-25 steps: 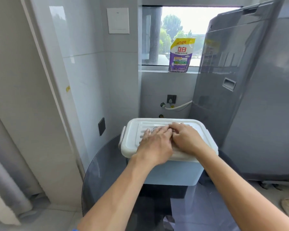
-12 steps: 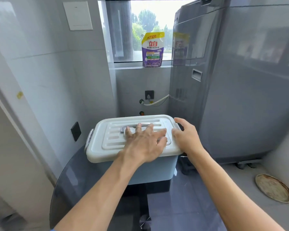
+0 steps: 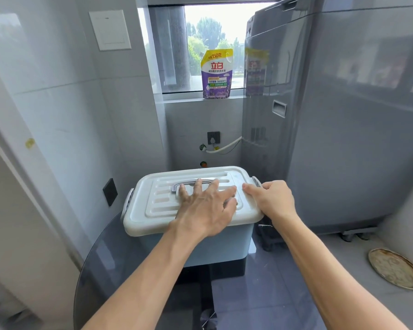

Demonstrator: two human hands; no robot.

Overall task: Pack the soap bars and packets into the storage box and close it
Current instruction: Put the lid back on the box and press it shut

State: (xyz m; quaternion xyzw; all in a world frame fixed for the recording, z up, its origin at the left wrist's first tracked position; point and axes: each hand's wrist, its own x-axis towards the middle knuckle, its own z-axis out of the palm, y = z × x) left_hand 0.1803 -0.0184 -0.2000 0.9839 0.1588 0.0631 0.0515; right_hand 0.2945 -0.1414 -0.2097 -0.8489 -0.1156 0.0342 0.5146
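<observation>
On the lid (image 3: pixel 157 201), the left hand (image 3: pixel 206 210) lies flat, fingers spread, fingertips at the grey handle (image 3: pixel 188 184). The right hand (image 3: pixel 271 198) curls over the lid's right edge by the latch (image 3: pixel 256 181). The box (image 3: pixel 221 246) sits closed on a glass table (image 3: pixel 110 270), beside a washer (image 3: pixel 343 127); 1 pouch (image 3: pixel 217 73) stands on the sill.

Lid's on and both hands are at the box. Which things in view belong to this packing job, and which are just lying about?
In the job:
storage box, pale blue
white lid, sitting on the box
right side latch
left hand, flat on the lid
right hand, at the lid's right edge

Just lying about:
detergent pouch on the window sill
washing machine
round metal disc on the floor
</observation>
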